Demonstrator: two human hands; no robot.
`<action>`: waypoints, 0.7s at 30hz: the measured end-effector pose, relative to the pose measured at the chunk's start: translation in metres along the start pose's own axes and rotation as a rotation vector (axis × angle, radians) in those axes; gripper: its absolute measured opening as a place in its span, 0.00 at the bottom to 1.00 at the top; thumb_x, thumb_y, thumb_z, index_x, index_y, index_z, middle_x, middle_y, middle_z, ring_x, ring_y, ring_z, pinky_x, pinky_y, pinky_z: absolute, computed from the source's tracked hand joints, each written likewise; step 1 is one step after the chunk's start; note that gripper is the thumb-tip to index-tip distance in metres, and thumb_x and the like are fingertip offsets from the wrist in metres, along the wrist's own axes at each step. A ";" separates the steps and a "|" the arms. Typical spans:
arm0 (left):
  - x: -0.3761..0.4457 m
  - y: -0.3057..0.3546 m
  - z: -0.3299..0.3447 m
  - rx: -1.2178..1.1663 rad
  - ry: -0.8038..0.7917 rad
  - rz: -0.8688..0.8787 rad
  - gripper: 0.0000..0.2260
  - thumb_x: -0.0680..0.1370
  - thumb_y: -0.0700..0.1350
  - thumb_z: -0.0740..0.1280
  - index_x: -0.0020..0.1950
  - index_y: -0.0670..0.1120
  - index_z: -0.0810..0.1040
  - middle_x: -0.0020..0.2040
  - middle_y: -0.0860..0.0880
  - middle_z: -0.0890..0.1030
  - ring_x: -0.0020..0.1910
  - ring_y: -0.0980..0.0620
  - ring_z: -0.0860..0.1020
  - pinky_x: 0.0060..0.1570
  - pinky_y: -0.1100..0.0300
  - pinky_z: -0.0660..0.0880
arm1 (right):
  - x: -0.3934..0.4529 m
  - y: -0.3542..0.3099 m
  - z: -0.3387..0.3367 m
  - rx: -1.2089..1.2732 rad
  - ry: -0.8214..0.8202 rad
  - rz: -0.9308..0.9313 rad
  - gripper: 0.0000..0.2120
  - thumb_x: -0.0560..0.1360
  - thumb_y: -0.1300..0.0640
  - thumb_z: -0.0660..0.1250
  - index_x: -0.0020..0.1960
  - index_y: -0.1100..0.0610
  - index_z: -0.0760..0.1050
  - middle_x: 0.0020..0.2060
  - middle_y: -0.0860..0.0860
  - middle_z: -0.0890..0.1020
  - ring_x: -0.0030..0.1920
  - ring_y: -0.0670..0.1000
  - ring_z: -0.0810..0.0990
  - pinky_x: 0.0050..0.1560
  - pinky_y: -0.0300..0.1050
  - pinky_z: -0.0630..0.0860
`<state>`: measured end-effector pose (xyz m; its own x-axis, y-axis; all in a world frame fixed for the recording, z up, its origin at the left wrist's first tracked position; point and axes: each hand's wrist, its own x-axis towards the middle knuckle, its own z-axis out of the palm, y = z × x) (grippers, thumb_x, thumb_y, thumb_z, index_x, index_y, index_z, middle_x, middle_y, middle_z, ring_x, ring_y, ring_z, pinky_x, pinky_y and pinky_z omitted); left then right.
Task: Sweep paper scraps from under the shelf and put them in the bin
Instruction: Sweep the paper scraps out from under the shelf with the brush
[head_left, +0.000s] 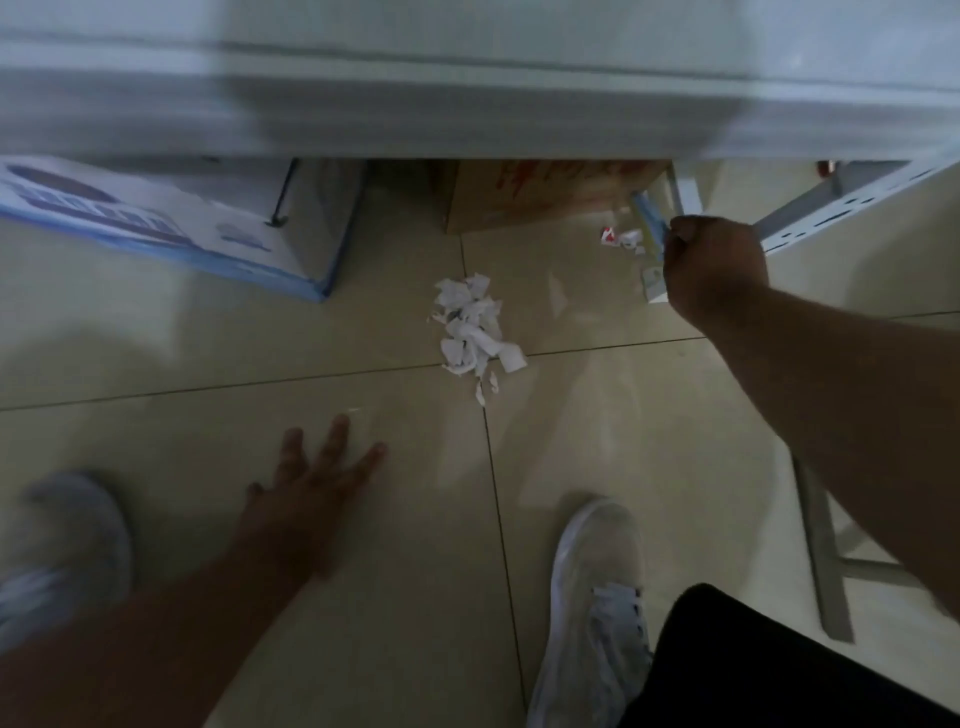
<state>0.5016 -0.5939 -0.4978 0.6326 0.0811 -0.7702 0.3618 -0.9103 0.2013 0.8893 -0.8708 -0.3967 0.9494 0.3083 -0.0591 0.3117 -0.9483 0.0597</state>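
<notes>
Down by the person's feet, a white sneaker (592, 613) is planted on the beige tiled floor (597, 441), and the left hand (317, 478) hovers low over, or perhaps rests on, the tile with its fingers spread and nothing in it; blur hides which. Ahead of that palm, up and a little to its right, lies the main heap of torn white paper scraps (475, 332), strung out in a rough line running away from the person, toward the shelf. The left hand looks the nearer of the two to this heap.

Farther in, the right hand (714, 265) is closed in a fist around something with a blue handle-like end (652, 221). It may be a brush or small broom, but too little shows to say. Just left of that fist sits a smaller clutch of scraps with red on them (623, 239), near a brown cardboard box (545, 195).

Beyond, the blurred white shelf edge (467, 104) overhangs everything, and a blue-and-white box (156, 218) stands to the left. No bin is visible. I judge the next stroke must pull the far scraps leftward and back toward the heap.
</notes>
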 end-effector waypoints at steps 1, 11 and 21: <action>-0.001 -0.001 0.000 0.000 -0.004 -0.004 0.69 0.66 0.37 0.81 0.70 0.80 0.27 0.74 0.65 0.18 0.82 0.38 0.30 0.70 0.22 0.61 | 0.004 -0.003 0.000 -0.067 -0.014 -0.038 0.12 0.80 0.59 0.59 0.54 0.60 0.80 0.47 0.62 0.83 0.48 0.65 0.82 0.51 0.55 0.82; 0.009 -0.001 -0.005 0.188 0.141 0.040 0.56 0.78 0.57 0.72 0.72 0.69 0.19 0.82 0.54 0.27 0.84 0.37 0.40 0.74 0.27 0.60 | 0.030 -0.012 0.026 -0.340 -0.074 -0.052 0.11 0.76 0.61 0.60 0.52 0.63 0.79 0.42 0.62 0.81 0.45 0.64 0.82 0.38 0.49 0.74; 0.055 0.004 -0.054 -0.011 0.077 -0.069 0.69 0.60 0.57 0.86 0.74 0.78 0.30 0.79 0.59 0.23 0.81 0.30 0.33 0.65 0.16 0.59 | 0.038 -0.004 0.040 -0.237 -0.072 0.044 0.09 0.72 0.61 0.63 0.49 0.62 0.79 0.43 0.62 0.82 0.45 0.64 0.82 0.37 0.49 0.74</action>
<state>0.5747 -0.5714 -0.5070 0.6566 0.1744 -0.7337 0.4134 -0.8970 0.1567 0.9230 -0.8582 -0.4388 0.9599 0.2528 -0.1212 0.2780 -0.9140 0.2954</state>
